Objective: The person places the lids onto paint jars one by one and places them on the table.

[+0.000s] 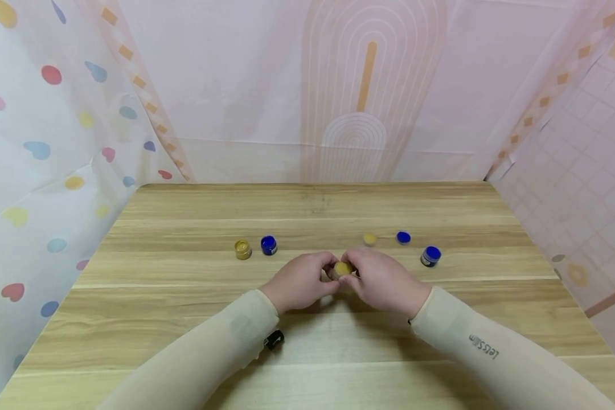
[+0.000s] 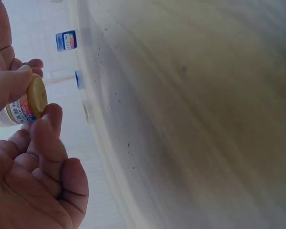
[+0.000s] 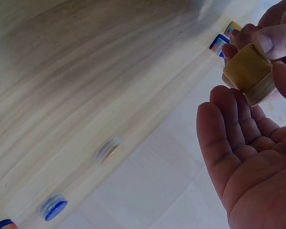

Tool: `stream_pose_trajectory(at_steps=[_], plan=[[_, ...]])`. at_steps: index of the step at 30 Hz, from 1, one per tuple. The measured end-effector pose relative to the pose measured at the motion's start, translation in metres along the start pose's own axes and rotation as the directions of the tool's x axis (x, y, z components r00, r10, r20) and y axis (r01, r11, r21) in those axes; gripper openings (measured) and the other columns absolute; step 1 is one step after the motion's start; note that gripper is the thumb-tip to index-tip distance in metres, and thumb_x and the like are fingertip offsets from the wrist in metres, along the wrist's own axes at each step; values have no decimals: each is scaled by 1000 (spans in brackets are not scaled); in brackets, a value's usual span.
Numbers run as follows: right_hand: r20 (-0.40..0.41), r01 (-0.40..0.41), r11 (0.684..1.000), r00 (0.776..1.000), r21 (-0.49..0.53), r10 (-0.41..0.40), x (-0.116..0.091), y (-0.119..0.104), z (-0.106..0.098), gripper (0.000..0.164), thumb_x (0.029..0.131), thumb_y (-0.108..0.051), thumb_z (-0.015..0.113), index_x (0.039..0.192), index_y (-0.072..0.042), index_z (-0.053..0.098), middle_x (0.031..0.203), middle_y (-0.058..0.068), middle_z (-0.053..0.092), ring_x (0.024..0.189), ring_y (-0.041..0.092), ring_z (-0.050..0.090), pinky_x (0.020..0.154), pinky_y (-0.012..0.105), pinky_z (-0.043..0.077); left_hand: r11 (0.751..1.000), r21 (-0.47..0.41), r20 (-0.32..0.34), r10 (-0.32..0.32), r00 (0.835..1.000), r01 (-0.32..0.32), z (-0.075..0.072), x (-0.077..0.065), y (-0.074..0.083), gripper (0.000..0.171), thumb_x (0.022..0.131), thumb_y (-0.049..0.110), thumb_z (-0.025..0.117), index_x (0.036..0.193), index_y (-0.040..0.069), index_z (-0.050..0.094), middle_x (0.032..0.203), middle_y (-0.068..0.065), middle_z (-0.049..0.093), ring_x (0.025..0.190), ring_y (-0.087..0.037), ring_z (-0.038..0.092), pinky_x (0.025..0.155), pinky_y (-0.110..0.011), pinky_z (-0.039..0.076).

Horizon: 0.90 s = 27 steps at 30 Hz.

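A small gold paint jar point(image 1: 343, 269) is held up just below the middle of the head frame, over the table point(image 1: 315, 353). The left hand point(image 1: 304, 280) and the right hand point(image 1: 386, 280) both have it. Each grip is nearly closed, with thumb and fingers bent round the jar. The fingers hide much of its sides. Its clear lid sits on top, but I cannot tell if it is tight. The left wrist view shows part of its label, too small to read.

Left of the hands stand an open gold jar point(image 1: 243, 250) and an open blue jar point(image 1: 269, 245). To the upper right lie a gold lid point(image 1: 369, 239) and a blue lid point(image 1: 403, 237), near a blue jar with its lid on point(image 1: 431, 257). The right wrist view cuts that jar off at the lower left corner. A black thing point(image 1: 274, 340) pokes out by the left sleeve point(image 1: 210, 353), partly hidden.
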State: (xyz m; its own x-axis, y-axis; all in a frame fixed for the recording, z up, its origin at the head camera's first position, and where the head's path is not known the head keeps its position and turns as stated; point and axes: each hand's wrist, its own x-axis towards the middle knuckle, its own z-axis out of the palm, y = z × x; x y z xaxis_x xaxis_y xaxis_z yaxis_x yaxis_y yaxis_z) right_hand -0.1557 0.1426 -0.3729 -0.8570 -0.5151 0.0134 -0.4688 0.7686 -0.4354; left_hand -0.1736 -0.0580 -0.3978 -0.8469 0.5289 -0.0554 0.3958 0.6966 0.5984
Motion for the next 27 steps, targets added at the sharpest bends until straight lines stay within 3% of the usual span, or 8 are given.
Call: stream_pose_trajectory(at_steps=[6, 11, 16, 20, 24, 27], plan=[[26, -68, 998, 997, -7, 68, -1, 14, -7, 16, 104, -21, 68, 114, -9, 66, 95, -2, 65, 85, 13, 61, 79, 34, 55, 998, 45, 12, -38, 999, 37, -6, -2, -6, 46, 100, 38, 73, 138, 14, 64, 128, -1, 72, 109, -18, 71, 99, -42, 57], [-5, -102, 993, 995, -63, 102, -5, 35, -15, 24, 103, -18, 67, 122, -2, 67, 102, 3, 69, 93, 17, 66, 83, 38, 58, 990, 118, -15, -78, 997, 79, -15, -8, -11, 54, 100, 42, 71, 146, 17, 59, 145, -2, 66, 130, -26, 65, 111, -47, 51], [-66, -116, 981, 992, -154, 107, -11, 56, -23, 26, 101, -17, 71, 119, 1, 69, 99, 6, 69, 91, 21, 62, 83, 42, 55, 977, 206, -83, -43, 996, 59, -25, -15, -24, 58, 98, 42, 74, 147, 16, 58, 148, -3, 64, 136, -27, 62, 115, -46, 48], [-122, -100, 960, 990, -261, 70, -16, 70, -26, 29, 97, -18, 76, 116, 3, 71, 98, 9, 70, 98, 29, 62, 94, 49, 50, 970, 238, -128, -17, 992, 47, -34, -20, -35, 59, 97, 40, 76, 146, 13, 58, 147, -4, 63, 139, -29, 58, 118, -49, 44], [-136, -127, 947, 987, -296, 89, -21, 79, -29, 34, 96, -20, 77, 119, 3, 72, 121, 20, 69, 120, 40, 58, 108, 55, 42, 966, 249, -149, -32, 988, 69, -43, -26, -42, 59, 98, 40, 74, 147, 13, 57, 149, -5, 61, 142, -32, 55, 120, -54, 41], [-126, -166, 940, 983, -297, 133, -24, 85, -31, 36, 97, -23, 76, 121, 3, 72, 131, 25, 64, 126, 44, 53, 112, 58, 38, 963, 256, -171, -35, 985, 79, -50, -30, -48, 59, 97, 39, 74, 147, 12, 57, 147, -7, 62, 136, -33, 59, 118, -55, 42]])
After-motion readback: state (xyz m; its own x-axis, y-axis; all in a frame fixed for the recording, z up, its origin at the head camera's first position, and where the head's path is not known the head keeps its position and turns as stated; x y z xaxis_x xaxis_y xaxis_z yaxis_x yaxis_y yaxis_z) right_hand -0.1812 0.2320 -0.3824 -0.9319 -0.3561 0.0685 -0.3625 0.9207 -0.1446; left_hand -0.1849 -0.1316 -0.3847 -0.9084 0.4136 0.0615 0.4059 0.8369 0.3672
